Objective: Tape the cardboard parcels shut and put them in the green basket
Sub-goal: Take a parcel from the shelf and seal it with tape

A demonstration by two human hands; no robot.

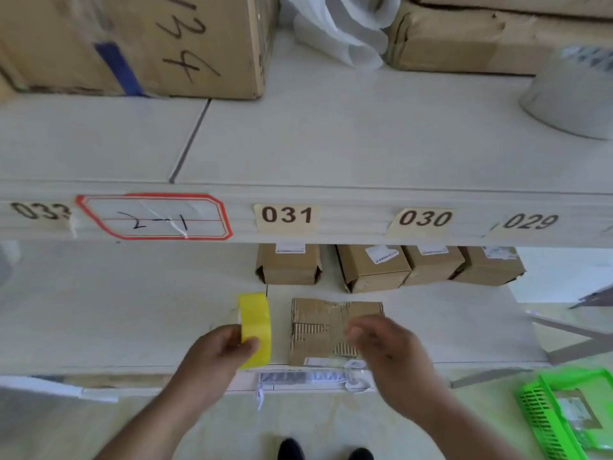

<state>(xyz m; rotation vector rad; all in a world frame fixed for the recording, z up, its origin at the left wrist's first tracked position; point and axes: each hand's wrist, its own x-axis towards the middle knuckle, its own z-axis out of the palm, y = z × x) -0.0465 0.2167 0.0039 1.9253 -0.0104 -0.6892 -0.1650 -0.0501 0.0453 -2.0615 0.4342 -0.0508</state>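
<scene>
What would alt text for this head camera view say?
A person's left hand grips a yellow tape roll beside a flat cardboard piece on a shelf, the blurred right hand over it. Four small parcels stand behind; a green basket sits lower right.

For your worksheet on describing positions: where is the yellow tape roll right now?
The yellow tape roll stands on edge on the lower shelf, held by the left hand, just left of the flat cardboard piece.
</scene>
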